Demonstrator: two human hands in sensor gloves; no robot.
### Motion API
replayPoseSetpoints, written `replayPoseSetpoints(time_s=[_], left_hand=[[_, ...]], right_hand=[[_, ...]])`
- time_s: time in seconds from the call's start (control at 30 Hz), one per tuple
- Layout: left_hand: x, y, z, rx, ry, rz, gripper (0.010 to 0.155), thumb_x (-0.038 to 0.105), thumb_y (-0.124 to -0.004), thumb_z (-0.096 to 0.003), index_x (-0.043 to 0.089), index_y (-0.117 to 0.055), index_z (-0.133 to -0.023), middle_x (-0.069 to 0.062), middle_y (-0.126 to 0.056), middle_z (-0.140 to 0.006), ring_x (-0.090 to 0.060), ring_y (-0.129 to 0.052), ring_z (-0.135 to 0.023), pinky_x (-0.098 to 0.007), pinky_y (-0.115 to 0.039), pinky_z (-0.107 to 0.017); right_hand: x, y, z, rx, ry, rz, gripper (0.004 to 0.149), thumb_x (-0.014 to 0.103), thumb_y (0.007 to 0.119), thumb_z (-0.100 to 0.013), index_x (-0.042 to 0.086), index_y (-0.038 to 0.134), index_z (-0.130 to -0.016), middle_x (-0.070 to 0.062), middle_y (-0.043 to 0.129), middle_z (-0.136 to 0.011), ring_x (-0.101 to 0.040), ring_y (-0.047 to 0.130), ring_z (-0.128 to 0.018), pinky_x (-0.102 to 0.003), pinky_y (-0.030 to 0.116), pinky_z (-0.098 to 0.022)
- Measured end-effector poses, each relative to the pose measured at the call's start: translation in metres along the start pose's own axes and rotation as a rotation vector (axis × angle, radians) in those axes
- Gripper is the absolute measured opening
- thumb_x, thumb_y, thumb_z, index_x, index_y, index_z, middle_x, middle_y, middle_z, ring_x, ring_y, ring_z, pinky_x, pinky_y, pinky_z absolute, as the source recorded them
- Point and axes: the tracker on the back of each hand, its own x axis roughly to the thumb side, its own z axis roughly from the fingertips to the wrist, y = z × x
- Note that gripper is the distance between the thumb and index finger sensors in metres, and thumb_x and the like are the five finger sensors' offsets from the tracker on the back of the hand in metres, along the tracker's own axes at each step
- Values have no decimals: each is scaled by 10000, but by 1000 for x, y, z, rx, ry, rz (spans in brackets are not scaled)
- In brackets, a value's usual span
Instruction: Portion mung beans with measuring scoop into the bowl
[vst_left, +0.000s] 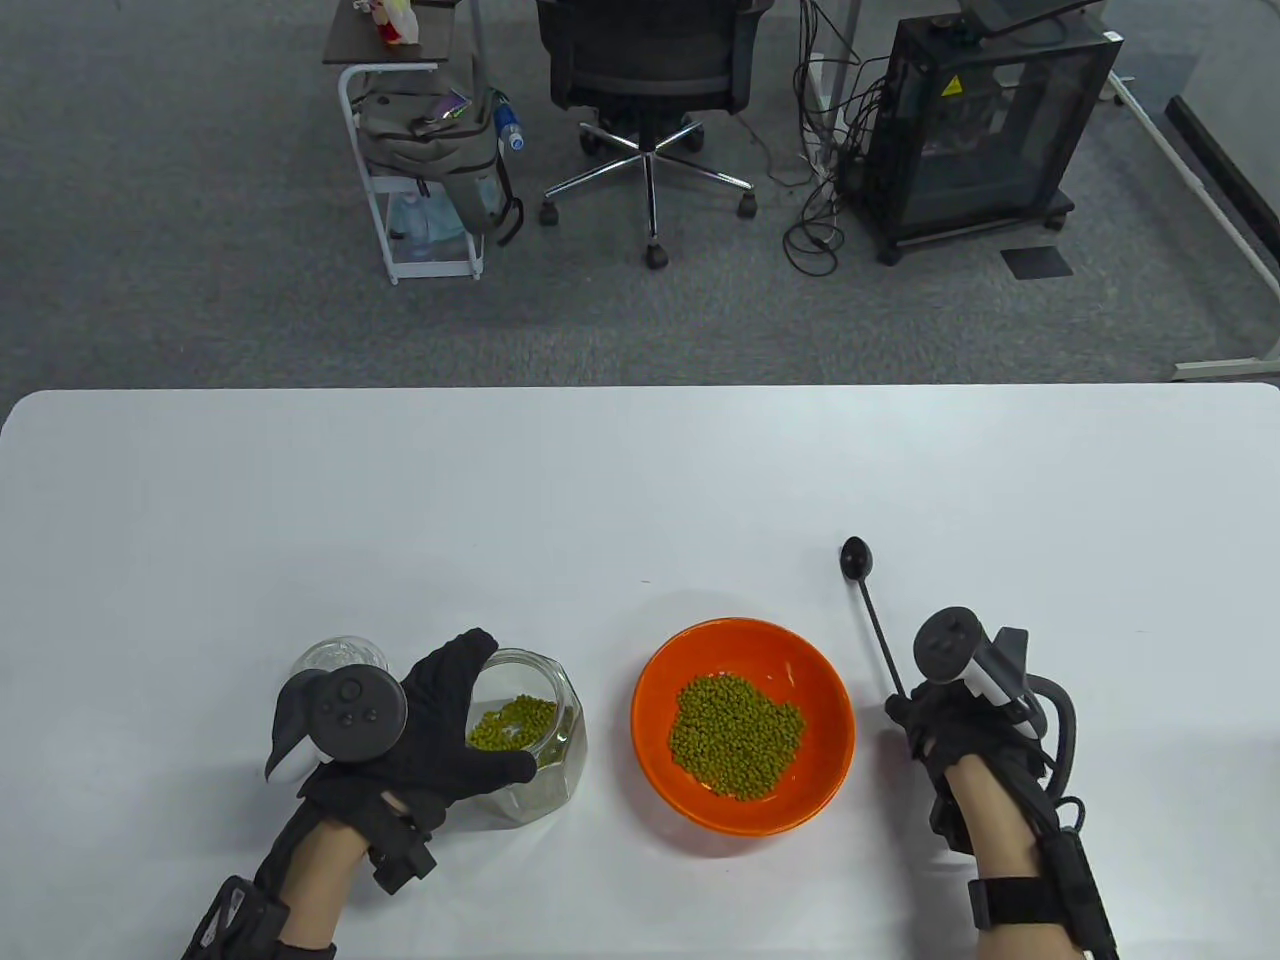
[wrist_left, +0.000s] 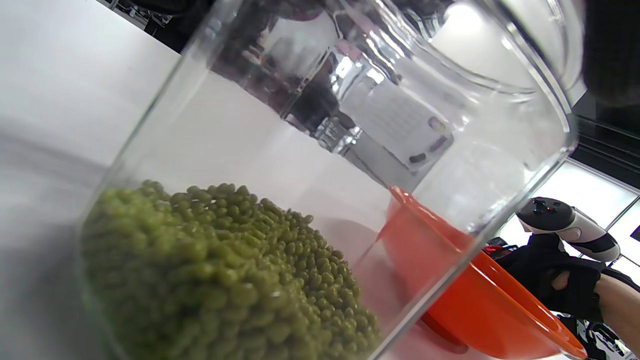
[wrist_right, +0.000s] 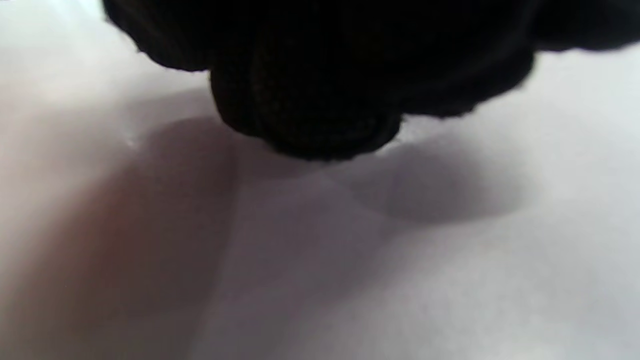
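A clear glass jar (vst_left: 530, 735) holding green mung beans (vst_left: 512, 722) stands left of centre, and my left hand (vst_left: 440, 730) grips it from the left side. The jar wall (wrist_left: 350, 125) and its beans (wrist_left: 220, 270) fill the left wrist view. An orange bowl (vst_left: 743, 722) with a pile of mung beans (vst_left: 735, 735) sits just right of the jar; its rim (wrist_left: 500, 305) shows past the glass. My right hand (vst_left: 925, 715) rests on the table right of the bowl and holds the end of a black measuring scoop (vst_left: 858, 557), whose head lies on the table farther back. Curled gloved fingers (wrist_right: 310, 100) fill the right wrist view.
A clear lid (vst_left: 338, 657) lies behind my left hand. The white table (vst_left: 600, 500) spreads wide behind the bowl and jar. Beyond its far edge are an office chair (vst_left: 650, 70), a cart (vst_left: 420, 150) and a black cabinet (vst_left: 985, 130).
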Motion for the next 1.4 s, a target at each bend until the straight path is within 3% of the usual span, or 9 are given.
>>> replayPoseSetpoints(time_s=[0.6, 1.03, 1.4], left_hand=[[0, 0, 0, 0, 0, 5, 1238, 850, -829, -410, 15, -228, -1098, -308, -355, -1150, -602, -531, -1034, -759, -484, -723], [0, 0, 0, 0, 0, 7, 1239, 852, -828, -409, 17, -226, -1099, -308, -353, -1151, -602, -529, -1035, -759, -484, -723], [0, 0, 0, -4, -3, 16, 1231, 847, -824, -414, 23, -221, -1101, -307, -343, -1153, -605, -520, -1036, -760, -478, -724]], right_hand=[[8, 4, -8, 18, 81, 121, 454, 557, 771, -469, 163, 992, -513, -24, 1051, -298, -193, 983, -138, -395, 867, -206], [-18, 9, -20, 115, 107, -72, 478, 608, 776, -434, 177, 982, -432, -2, 1048, -240, -183, 978, -96, -393, 869, -185], [-24, 11, -21, 129, 108, -137, 475, 620, 794, -427, 180, 971, -408, 10, 1045, -224, -179, 979, -88, -389, 872, -180]])
